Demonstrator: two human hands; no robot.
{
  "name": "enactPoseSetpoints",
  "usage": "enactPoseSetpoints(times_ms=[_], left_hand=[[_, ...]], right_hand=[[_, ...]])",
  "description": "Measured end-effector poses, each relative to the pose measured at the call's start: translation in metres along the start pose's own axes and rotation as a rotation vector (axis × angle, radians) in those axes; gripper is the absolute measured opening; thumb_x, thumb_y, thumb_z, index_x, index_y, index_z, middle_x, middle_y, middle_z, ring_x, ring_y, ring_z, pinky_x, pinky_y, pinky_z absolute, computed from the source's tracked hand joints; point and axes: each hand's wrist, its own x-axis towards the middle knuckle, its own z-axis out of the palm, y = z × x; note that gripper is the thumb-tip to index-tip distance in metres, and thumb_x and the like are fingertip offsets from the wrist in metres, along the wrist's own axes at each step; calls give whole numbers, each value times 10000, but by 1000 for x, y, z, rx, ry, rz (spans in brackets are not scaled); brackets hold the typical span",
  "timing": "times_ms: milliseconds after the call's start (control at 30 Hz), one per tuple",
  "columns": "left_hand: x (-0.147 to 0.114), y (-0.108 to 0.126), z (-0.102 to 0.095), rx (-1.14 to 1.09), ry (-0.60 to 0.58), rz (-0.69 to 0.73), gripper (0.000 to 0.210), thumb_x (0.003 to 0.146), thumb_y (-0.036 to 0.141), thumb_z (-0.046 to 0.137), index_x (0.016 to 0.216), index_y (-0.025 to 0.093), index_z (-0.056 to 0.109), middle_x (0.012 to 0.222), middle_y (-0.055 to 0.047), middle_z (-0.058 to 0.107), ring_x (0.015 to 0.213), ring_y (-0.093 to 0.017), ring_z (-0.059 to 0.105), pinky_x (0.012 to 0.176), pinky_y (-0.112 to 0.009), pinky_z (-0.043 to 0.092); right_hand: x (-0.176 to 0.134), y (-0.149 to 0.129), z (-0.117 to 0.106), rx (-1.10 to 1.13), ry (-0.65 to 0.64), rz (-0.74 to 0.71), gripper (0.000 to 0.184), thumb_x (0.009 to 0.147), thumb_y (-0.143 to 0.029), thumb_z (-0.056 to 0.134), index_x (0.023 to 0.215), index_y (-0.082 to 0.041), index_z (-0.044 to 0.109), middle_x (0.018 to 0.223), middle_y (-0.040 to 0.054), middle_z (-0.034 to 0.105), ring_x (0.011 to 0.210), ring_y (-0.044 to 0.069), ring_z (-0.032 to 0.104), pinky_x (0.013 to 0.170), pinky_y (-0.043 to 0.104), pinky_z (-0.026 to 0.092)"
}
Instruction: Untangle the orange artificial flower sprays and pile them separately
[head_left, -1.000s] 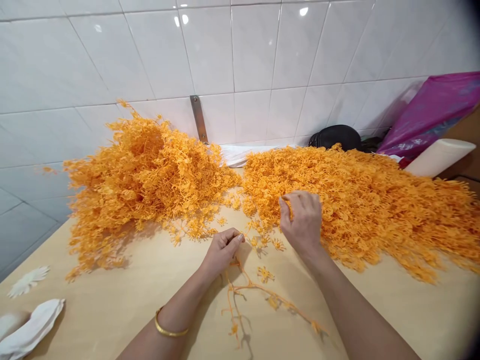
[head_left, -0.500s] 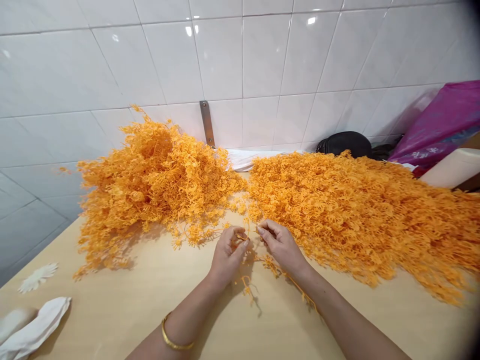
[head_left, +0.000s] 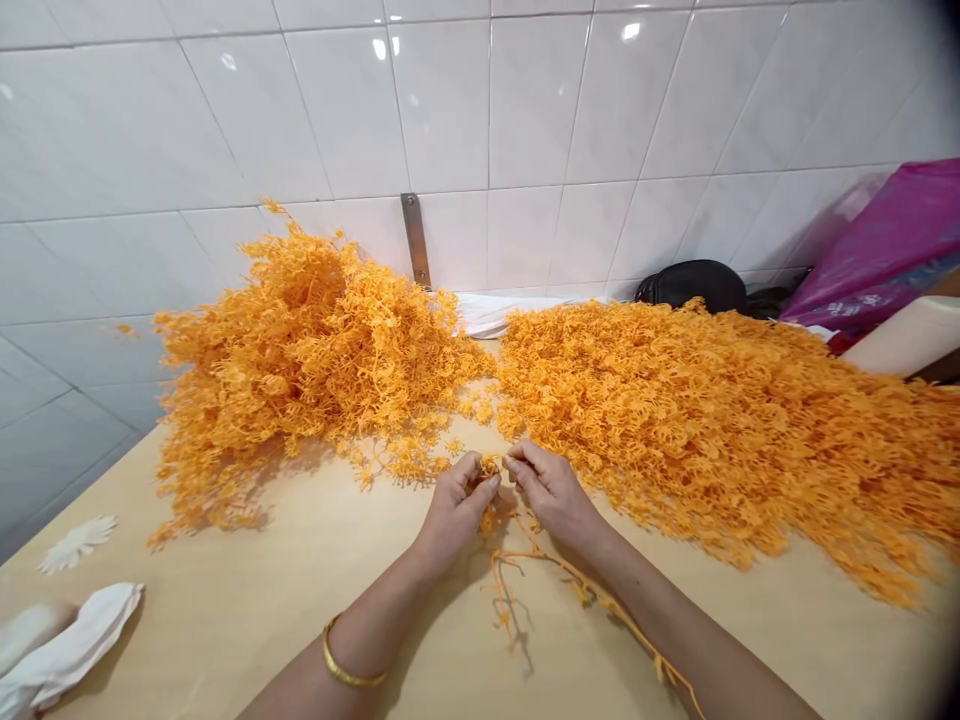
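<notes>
My left hand [head_left: 459, 505] is closed, its thumb and fingers pinching a small orange sprig of artificial flowers. Opposite it, almost touching, my right hand [head_left: 547, 492] also pinches at the orange plant between thumb and forefinger. An orange stem [head_left: 577, 578] with side shoots trails below both hands and passes beside my right forearm toward the bottom edge. One heap of orange artificial foliage [head_left: 300, 370] rises behind and left of my hands. A second, flatter heap of orange foliage [head_left: 705, 420] spreads to the right. The exact spot where my fingertips meet is partly hidden.
On the left of the table [head_left: 300, 620] lie a white flower-shaped piece [head_left: 78, 544] and a white cloth item [head_left: 82, 640]. A black case [head_left: 697, 287] and a purple bag [head_left: 877, 255] stand at the back right, before a tiled wall [head_left: 525, 110].
My right hand has come slightly closer to my left. More of the bare orange stem now shows below them, stretching farther toward the bottom edge.
</notes>
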Motion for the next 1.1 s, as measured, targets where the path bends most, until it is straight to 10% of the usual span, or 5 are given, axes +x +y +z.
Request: enactPoseSetpoints(times_ms=[200, 433, 667, 933, 1100], left_hand=[[2, -6, -1, -10, 33, -24, 207, 691, 286, 582, 574, 153, 475, 522, 34, 426, 485, -62, 387, 473, -188, 312], [5, -4, -6, -116, -172, -108, 197, 707, 303, 570, 600, 144, 521, 515, 2, 512, 482, -89, 478, 511, -221, 355], [6, 0, 3, -372, -173, -219, 179, 667, 319, 607, 678, 141, 589, 648, -35, 568, 588, -116, 518, 571, -254, 403], [6, -8, -11, -539, -155, -285, 144, 570, 218, 684, 613, 126, 583, 544, -1, 522, 530, -78, 475, 544, -216, 367], [12, -14, -13, -528, 1, -312, 171, 590, 220, 689, 661, 123, 567, 537, 16, 526, 476, -53, 469, 480, -183, 333]], right_hand=[[-2, -1, 10, 441, -79, 156, 159, 798, -348, 449, 764, -196, 417, 588, -52, 430, 504, 81, 414, 472, 202, 333], [-1, -2, 15, 312, 197, 148, 226, 802, -340, 449, 640, -191, 396, 547, -55, 364, 490, 75, 340, 462, 202, 295], [1, -14, 29, 753, 328, 276, 314, 765, -423, 475, 593, -203, 331, 482, -69, 344, 423, 68, 324, 423, 202, 293], [17, -5, -6, 1074, 477, 362, 301, 673, -285, 546, 581, -204, 272, 467, -93, 270, 373, 49, 289, 407, 200, 301], [13, 0, -5, 905, 289, 409, 170, 677, -298, 569, 670, -192, 437, 519, -57, 471, 420, 69, 444, 455, 218, 360]])
